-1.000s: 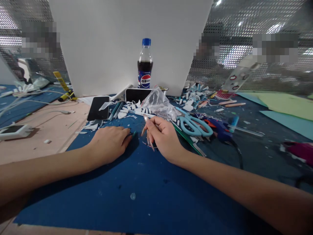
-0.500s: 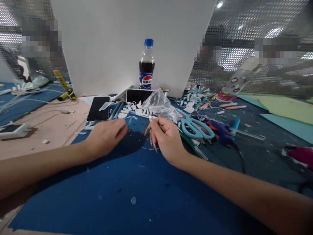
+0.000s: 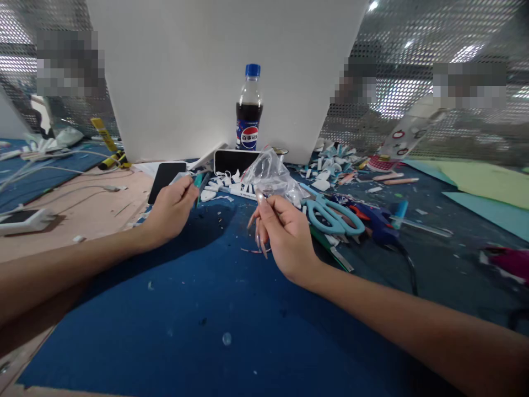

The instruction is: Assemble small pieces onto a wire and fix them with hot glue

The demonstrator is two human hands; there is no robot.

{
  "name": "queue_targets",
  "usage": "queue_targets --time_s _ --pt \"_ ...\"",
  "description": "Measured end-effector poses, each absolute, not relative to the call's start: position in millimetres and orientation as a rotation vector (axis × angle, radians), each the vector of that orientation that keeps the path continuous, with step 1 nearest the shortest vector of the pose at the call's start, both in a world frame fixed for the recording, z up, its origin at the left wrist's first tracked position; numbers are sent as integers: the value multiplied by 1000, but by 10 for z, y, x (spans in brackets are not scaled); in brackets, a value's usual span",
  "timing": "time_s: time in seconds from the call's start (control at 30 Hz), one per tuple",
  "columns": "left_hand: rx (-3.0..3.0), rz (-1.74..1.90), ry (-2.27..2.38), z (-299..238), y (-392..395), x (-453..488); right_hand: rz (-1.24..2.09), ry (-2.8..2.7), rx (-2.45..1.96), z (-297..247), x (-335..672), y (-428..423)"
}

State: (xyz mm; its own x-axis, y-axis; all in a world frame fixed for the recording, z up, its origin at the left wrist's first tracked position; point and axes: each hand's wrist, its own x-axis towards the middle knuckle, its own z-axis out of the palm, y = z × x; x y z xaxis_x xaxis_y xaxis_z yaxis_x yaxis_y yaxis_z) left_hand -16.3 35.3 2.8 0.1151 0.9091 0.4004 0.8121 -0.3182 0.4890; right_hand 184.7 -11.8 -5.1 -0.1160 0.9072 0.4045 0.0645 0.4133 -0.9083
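My left hand (image 3: pixel 171 212) is closed at the left, beside the black phone (image 3: pixel 165 177). A slim teal tool (image 3: pixel 199 188) shows at its fingertips; its exact kind is unclear. My right hand (image 3: pixel 291 240) is over the blue mat (image 3: pixel 198 325), thumb and index finger pinched, the other fingers curled beneath. Whatever sits in that pinch is too small to make out. A thin, pale curved strip (image 3: pixel 250 251) lies on the mat below those fingers. Just beyond my right hand are a clear plastic bag (image 3: pixel 273 173) and light-blue scissors (image 3: pixel 330 212).
A cola bottle (image 3: pixel 249 118) and a second phone (image 3: pixel 235 161) stand by the white board (image 3: pixel 198 77). White and blue scraps (image 3: pixel 333 160) are heaped behind the scissors. To the right lie a dark-blue corded tool (image 3: pixel 376 223) and coloured sheets (image 3: pixel 487 182). Cables (image 3: pixel 74 171) run at left.
My left hand has drawn back left, away from my right hand, toward the black phone, with the teal tool at its fingertips. My right hand keeps its pinch in nearly the same place.
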Motion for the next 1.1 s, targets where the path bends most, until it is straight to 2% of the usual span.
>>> queue_targets --time_s 0.17,0.27,0.6,1.1 --pt "2770 239 1893 20 350 -178 951 -1513 -873 -56 1841 -108" --pt "2773 14 1850 29 358 -172 955 -1521 -875 -48 1842 -113" --pt "2771 -284 1503 176 513 -268 1012 -1464 -903 -42 1821 -77" --pt "2904 -206 1433 126 551 -260 1079 -1319 -897 -42 1844 64"
